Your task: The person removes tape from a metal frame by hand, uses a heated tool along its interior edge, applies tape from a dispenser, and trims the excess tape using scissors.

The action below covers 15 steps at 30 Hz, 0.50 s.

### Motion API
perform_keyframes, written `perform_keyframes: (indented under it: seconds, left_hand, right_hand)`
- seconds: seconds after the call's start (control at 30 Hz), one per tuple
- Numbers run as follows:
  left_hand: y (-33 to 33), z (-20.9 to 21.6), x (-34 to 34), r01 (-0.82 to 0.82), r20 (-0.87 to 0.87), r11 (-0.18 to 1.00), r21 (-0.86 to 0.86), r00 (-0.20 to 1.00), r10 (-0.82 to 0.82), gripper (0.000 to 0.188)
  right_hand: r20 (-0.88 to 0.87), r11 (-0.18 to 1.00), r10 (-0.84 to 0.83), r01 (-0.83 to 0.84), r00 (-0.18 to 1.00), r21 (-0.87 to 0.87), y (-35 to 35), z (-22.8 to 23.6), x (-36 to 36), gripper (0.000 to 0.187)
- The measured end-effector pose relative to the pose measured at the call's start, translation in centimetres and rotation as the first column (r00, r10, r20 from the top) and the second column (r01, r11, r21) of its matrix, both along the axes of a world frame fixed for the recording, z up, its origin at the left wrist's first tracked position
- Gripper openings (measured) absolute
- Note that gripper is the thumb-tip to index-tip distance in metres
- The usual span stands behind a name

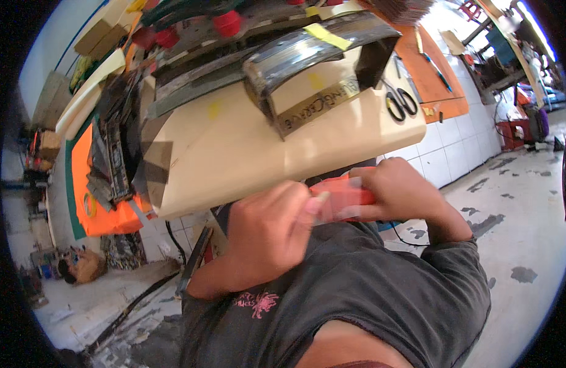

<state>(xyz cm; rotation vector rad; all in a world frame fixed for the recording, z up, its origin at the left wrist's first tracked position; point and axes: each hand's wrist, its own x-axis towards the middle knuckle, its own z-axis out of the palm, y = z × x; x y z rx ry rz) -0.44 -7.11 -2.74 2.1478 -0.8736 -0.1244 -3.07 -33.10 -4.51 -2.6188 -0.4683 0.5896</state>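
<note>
In front of my chest, between my two hands, is a bright orange-red piece with a clear, film-like strip over it. What kind of thing it is I cannot make out. My right hand grips its right end, with the fingers wrapped round it. At the other end my left hand is closed, thumb and forefinger pinched at the edge of the clear strip. Motion smears the left fingers a little. Both hands are just off the near edge of a cream sheet draped over the worktable.
A dark, curved metal frame stands on the sheet, a yellow strip on top. Black-handled scissors lie right of it. Orange material and dark metal parts are at the left. A blue pen rests on an orange-brown board.
</note>
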Motion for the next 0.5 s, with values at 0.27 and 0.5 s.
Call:
perform_keyframes:
  seconds: [0.27,0.5]
  left_hand:
    - [3.9,-1.4,1.3,-0.218,-0.092,0.951,-0.219,0.975,0.202,0.032]
    - [5.3,-2.7,4.7,-0.285,-0.259,0.891,-0.355,0.945,0.199,0.042]
  right_hand:
    - [0.19,0.656,-0.74,0.631,0.645,0.415,-10.2,1.4,0.7,0.049]
    - [0.815,0.712,-0.421,0.702,0.399,0.024,-18.5,-8.3,5.6,0.043]
